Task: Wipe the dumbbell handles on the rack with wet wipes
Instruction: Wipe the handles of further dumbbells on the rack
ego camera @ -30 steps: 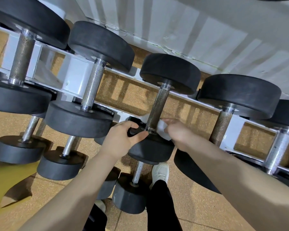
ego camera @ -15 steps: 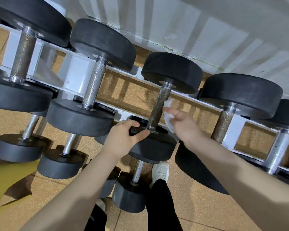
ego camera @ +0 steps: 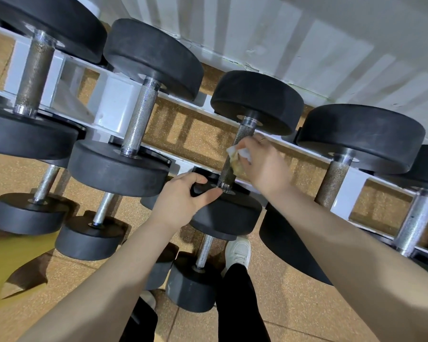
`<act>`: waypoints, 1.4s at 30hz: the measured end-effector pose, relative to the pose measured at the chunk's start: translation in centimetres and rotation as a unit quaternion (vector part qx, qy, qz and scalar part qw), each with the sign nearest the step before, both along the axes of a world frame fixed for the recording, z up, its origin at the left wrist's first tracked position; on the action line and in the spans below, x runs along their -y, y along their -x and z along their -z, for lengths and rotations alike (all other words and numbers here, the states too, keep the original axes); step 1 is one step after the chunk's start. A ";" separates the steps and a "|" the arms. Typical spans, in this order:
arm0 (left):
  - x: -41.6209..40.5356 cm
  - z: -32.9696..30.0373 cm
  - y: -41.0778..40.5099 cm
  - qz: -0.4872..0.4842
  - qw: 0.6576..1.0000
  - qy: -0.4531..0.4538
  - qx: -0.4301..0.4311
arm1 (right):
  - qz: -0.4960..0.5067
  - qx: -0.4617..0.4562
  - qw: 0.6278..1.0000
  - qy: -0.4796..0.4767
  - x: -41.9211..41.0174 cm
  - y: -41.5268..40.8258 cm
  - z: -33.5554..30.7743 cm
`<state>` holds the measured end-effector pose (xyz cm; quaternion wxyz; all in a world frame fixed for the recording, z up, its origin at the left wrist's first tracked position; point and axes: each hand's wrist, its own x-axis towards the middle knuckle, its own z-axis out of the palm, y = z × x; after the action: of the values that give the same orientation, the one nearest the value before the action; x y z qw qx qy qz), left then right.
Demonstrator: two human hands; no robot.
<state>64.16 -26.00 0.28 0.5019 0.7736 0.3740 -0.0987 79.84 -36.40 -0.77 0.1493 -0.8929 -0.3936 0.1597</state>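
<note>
Pinching the wet wipe [ego camera: 241, 154] against the knurled handle [ego camera: 235, 154], my right hand [ego camera: 262, 164] must travel along its tilted axis, while my left hand [ego camera: 183, 198] grips the near dumbbell head [ego camera: 227, 213].

Single head-worn view, wide-angle.
Looks forward and steeply down, close over the white rack [ego camera: 114, 104], both forearms entering from the bottom edge; floor [ego camera: 294, 314] beneath.

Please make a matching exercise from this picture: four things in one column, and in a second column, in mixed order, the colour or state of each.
Things:
1. wet wipe
2. left hand
3. shoe
4. floor

States:
A. white, below the rack
B. tan, speckled
C. crumpled against a dumbbell handle
D. grips the near black weight

Pairs: 1-C, 2-D, 3-A, 4-B
</note>
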 end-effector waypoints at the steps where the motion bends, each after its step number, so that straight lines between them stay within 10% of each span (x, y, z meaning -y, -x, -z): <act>1: 0.0 0.0 0.0 0.002 1.000 0.000 0.001 | -0.058 0.013 0.998 -0.003 0.4 0.6 0.4; 8: 0.1 -0.2 0.0 0.010 1.000 -0.003 0.010 | -0.297 0.018 0.954 0.029 1.3 0.3 0.2; 16: 0.1 0.4 0.2 0.003 1.000 -0.004 0.013 | -0.065 0.094 0.989 0.097 -1.2 -2.1 -0.5; 21: 0.0 0.5 0.2 0.014 1.000 -0.012 0.018 | -0.162 -0.027 0.986 0.000 -0.3 0.2 0.5; 33: 0.1 0.5 0.4 0.025 0.999 -0.020 0.028 | -0.348 0.264 0.900 -0.013 -1.2 -3.8 1.9; 42: 0.0 0.3 0.2 0.031 0.998 -0.034 0.036 | -0.413 0.198 0.888 -0.037 0.5 -0.9 2.9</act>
<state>63.95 -26.02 -0.05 0.4853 0.8044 0.3347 -0.0731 80.77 -36.90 -3.66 0.0217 -0.6564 -0.7540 0.0122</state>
